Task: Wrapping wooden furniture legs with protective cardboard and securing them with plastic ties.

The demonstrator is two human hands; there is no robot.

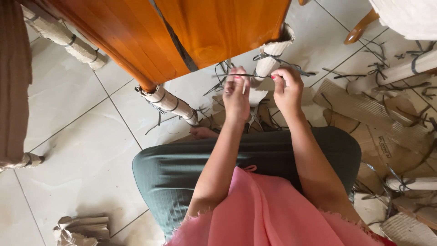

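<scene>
Both hands are pinching a dark cord (255,75) taut beside a cardboard-wrapped table leg (272,57): left hand (236,96) and right hand (287,89) fingers clenched on it. Pulling harder is likely risking a snap, or tearing the wrapping loose.

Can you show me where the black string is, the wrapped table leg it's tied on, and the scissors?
black string (255,75): head view, on the taut stretch between the two hands.
wrapped table leg (272,57): head view, on its corrugated wrapping.
scissors (251,121): head view, on the metal part on the floor, partly hidden by the left hand (236,93).
</scene>
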